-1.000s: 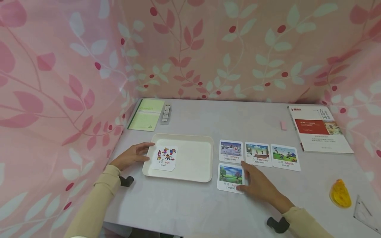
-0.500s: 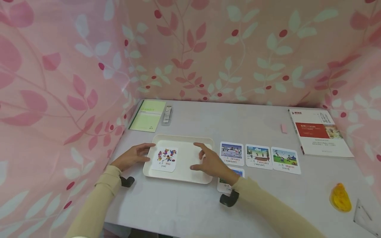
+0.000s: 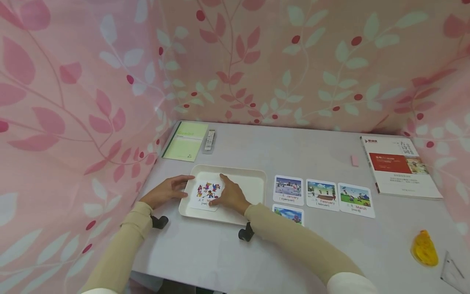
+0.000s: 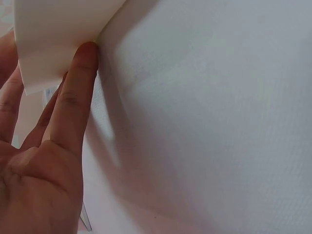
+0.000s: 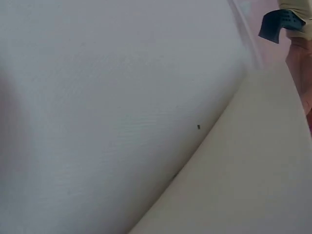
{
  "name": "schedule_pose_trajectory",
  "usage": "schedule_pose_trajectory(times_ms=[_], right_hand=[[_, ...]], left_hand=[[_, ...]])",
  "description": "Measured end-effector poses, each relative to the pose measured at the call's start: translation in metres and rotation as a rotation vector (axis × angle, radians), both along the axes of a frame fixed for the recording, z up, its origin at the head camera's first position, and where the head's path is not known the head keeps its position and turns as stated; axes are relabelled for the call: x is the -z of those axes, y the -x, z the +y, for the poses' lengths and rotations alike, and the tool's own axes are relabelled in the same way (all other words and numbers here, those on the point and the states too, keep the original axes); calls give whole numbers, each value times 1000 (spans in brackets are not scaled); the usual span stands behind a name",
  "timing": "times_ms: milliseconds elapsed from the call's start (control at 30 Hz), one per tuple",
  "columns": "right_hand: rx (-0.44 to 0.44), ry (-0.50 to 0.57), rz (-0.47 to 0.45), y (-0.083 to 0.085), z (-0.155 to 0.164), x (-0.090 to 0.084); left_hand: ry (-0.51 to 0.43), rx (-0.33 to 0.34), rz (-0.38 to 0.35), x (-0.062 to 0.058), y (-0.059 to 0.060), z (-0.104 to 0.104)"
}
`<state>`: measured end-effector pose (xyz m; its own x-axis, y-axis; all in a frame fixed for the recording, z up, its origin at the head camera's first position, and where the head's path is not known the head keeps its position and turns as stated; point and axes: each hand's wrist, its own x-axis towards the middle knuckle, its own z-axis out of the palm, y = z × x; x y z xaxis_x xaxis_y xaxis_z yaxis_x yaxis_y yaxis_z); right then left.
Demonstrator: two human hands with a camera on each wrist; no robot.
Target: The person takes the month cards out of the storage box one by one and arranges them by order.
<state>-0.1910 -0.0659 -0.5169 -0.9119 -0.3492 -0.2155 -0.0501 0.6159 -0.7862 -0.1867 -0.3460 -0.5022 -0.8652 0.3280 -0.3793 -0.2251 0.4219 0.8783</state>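
Fingers of the right hand lie nearly straight on the May card — grip open, pressing, not pinching. Card lies in the white tray. Left hand — open grip, fingertips touching the tray's left rim.

Pink curtain with leaf and berry pattern on three sides, close around a pale grey table. Soft, even light, with only faint shadows on the table top. Lower left, a gap between curtain and table edge.
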Motion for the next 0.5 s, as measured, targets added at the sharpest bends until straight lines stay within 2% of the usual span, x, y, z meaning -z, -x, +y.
schedule_pose_trajectory(times_ms=[233, 500], right_hand=[[-17, -77, 34, 0, -1, 2], [-9, -46, 110, -3, 1, 5]], left_hand=[[-18, -12, -14, 1, 2, 0], [-27, -13, -13, 2, 2, -1]])
